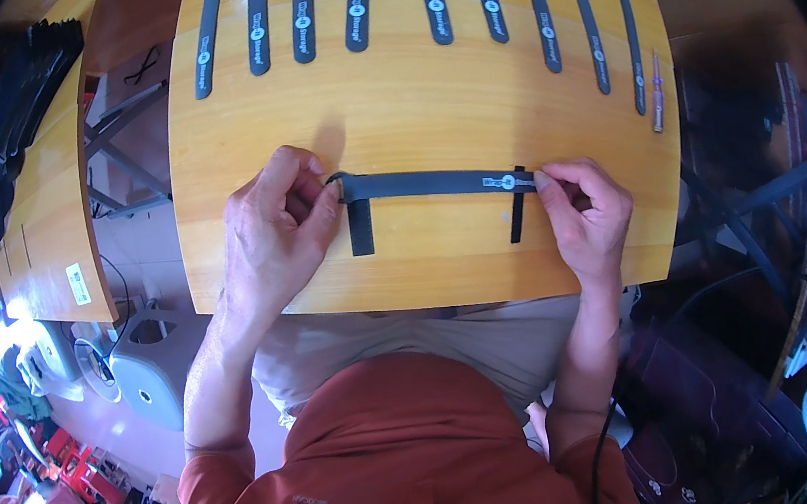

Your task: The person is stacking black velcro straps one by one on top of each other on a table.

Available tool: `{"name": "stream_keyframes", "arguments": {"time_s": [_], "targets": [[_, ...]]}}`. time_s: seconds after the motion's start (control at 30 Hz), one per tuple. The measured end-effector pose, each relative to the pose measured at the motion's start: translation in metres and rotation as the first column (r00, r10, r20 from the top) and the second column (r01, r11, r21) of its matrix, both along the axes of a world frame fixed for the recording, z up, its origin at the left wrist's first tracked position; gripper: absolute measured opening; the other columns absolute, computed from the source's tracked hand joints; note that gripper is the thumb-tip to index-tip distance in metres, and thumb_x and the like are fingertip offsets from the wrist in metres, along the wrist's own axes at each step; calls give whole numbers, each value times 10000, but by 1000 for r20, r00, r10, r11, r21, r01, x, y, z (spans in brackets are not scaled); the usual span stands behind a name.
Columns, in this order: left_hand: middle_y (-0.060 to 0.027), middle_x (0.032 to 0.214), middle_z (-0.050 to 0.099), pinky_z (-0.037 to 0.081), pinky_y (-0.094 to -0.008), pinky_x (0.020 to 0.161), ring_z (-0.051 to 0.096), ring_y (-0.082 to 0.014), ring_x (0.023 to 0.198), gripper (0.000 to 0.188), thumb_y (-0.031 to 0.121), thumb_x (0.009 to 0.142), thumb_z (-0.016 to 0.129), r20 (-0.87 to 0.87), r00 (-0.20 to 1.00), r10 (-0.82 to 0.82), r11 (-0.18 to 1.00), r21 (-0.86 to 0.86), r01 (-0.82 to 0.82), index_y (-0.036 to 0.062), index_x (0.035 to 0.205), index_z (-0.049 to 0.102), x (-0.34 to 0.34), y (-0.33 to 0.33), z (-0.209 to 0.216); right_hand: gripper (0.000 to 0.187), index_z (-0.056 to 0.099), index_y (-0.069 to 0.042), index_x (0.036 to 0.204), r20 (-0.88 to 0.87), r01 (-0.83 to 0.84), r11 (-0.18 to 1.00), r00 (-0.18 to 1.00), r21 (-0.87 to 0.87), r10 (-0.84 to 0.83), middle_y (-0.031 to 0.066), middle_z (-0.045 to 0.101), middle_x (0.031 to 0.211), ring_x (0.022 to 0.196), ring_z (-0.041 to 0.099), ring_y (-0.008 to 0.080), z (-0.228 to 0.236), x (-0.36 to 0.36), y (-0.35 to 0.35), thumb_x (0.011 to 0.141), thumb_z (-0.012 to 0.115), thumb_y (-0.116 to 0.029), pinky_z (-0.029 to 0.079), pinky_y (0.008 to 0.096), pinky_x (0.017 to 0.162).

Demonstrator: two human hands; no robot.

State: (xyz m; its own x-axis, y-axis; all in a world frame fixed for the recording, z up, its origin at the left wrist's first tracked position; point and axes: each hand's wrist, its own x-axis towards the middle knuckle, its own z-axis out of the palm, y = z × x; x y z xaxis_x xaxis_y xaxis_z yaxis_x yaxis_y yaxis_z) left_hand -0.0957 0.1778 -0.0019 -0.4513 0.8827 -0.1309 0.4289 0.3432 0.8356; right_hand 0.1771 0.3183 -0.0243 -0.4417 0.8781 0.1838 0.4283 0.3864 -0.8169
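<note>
A dark grey strap point(425, 183) with a pale printed mark stretches crosswise between my two hands, just above the wooden table point(427, 279). My left hand point(283, 216) pinches its left end, where a small loop shows. At the other end, my right hand point(587, 204) holds the tip between thumb and fingers. Under the strap, a wider black strip point(361, 229) points toward me near my left hand. A narrower black strip point(518, 216) crosses beneath it close to my right hand.
Several similar straps point(355, 11) lie in a spaced row along the table's far side. A slim screwdriver-like tool point(657, 100) rests by the right edge. Dark straps are heaped point(31, 86) on another table at left; a grey plastic stool point(159, 352) stands below.
</note>
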Motion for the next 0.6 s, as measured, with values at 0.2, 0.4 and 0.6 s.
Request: {"name": "stream_keyframes", "arguments": {"time_s": [0.2, 0.4, 0.6], "targets": [[-70, 718, 637, 485, -265, 568, 616, -115, 608, 117, -10, 885, 724, -42, 998, -36, 999, -40, 35, 2, 934, 618, 0, -1, 0, 59, 707, 32, 889, -7, 2, 999, 1000, -32, -2, 73, 648, 732, 594, 574, 107, -1, 2, 0, 863, 756, 52, 442, 253, 553], [-12, 707, 583, 438, -246, 581, 528, -68, 618, 89, 20, 909, 722, -90, 995, -49, 999, 19, 51, 10, 913, 633, 1, -1, -5, 55, 704, 31, 881, -19, 2, 1000, 1000, -18, -2, 75, 657, 738, 584, 577, 106, -2, 2, 0, 868, 756, 45, 442, 256, 542], [-26, 717, 600, 448, -252, 583, 539, -76, 617, 81, 20, 912, 721, -106, 993, -52, 999, -15, 51, 2, 919, 642, 2, -1, -2, 68, 690, 33, 867, 14, -14, 999, 1000, 31, 14, 88, 639, 736, 571, 585, 136, 0, 1, 1, 860, 756, 49, 444, 269, 533]]}}
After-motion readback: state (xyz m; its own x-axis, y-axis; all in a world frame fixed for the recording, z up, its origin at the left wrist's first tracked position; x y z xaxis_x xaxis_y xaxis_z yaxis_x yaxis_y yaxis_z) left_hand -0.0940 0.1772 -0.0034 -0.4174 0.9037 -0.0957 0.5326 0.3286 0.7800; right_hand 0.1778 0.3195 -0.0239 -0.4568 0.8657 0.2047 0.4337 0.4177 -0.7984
